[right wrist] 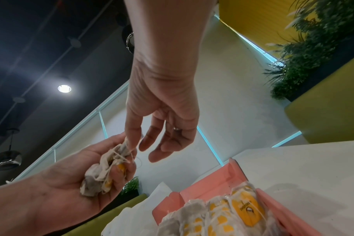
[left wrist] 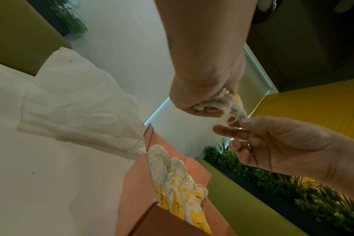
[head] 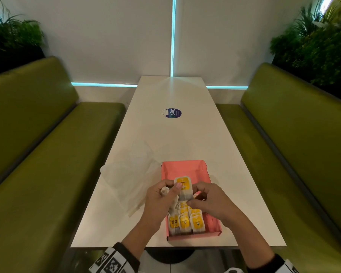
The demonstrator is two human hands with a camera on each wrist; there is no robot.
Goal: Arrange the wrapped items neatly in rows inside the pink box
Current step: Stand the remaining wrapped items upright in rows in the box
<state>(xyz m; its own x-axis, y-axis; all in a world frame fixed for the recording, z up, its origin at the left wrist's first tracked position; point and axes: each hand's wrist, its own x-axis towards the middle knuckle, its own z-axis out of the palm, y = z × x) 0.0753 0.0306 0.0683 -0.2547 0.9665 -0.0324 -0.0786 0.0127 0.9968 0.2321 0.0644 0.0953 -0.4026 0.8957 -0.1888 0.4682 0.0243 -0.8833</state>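
Placement step in hand. Head view: left grip [head: 161,196] clutches wrapped items [head: 182,187] above pink box [head: 182,164]; packed rows [head: 185,221] fill its 6 o'clock half. Left wrist view: that grip curls round them. Right wrist view: right grip [right wrist: 164,108] pinches their string [right wrist: 122,158]. Next, likely: seat one item at the rows' 12 o'clock.

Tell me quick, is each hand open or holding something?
Left hand: closed around a bunch of wrapped items.
Right hand: pinching a string from that bunch, other fingers relaxed.

Pink box [head: 185,168], yellow-labelled wrapped items [head: 185,222]
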